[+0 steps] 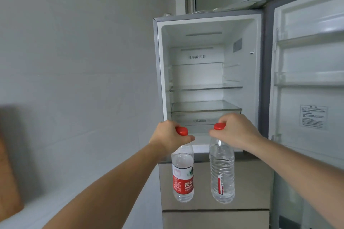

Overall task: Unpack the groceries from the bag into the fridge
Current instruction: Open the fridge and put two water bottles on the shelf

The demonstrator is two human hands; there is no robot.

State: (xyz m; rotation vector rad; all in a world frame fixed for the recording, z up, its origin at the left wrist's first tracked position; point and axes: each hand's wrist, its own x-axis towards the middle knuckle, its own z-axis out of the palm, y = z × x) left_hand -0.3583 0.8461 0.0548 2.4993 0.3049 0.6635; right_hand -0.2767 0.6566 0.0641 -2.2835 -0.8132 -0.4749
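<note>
I hold two clear water bottles with red caps by their necks, hanging in front of the open fridge (208, 22). My left hand (168, 135) grips the left water bottle (183, 176), whose red and white label faces me. My right hand (235, 131) grips the right water bottle (222, 173), whose label is turned away. Both bottles hang upright, side by side and apart, at about the height of the fridge's lower drawers. The upper compartment's glass shelves (205, 107) carry nothing. No bag is in view.
The fridge door (307, 80) stands open at the right, its door racks bare. Closed beige drawers (256, 182) lie below the compartment. A white wall fills the left side, with a brown wooden object (7, 182) at the far left edge. A window sits above the fridge.
</note>
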